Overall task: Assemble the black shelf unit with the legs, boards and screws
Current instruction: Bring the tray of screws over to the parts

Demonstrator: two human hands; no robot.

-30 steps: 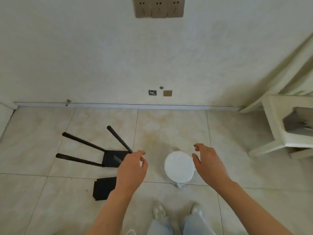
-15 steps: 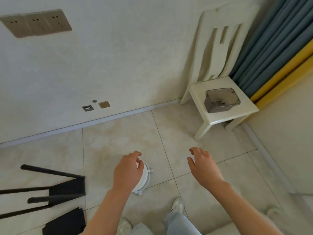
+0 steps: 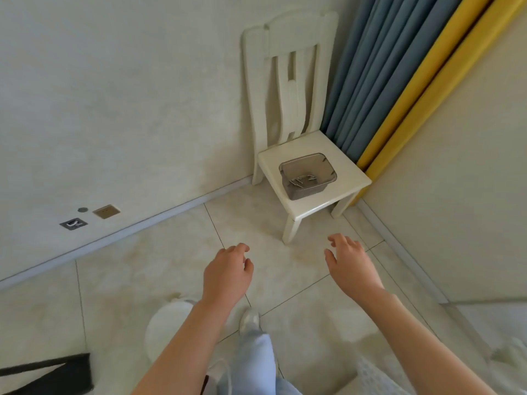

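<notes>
Head view: left hand (image 3: 228, 272) and right hand (image 3: 349, 265) loose-fingered, empty, hovering over pale floor tiles (image 3: 142, 280). Small metal screws (image 3: 302, 179) in grey plastic tub (image 3: 306, 192) on cream wooden chair (image 3: 271, 163) ahead. Black shelf board with leg (image 3: 57, 374) at lower-left edge.

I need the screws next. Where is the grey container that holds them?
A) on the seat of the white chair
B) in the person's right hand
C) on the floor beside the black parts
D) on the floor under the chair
A: the grey container, with small screws lying in it, sits on the seat of the white chair in the corner.
</notes>
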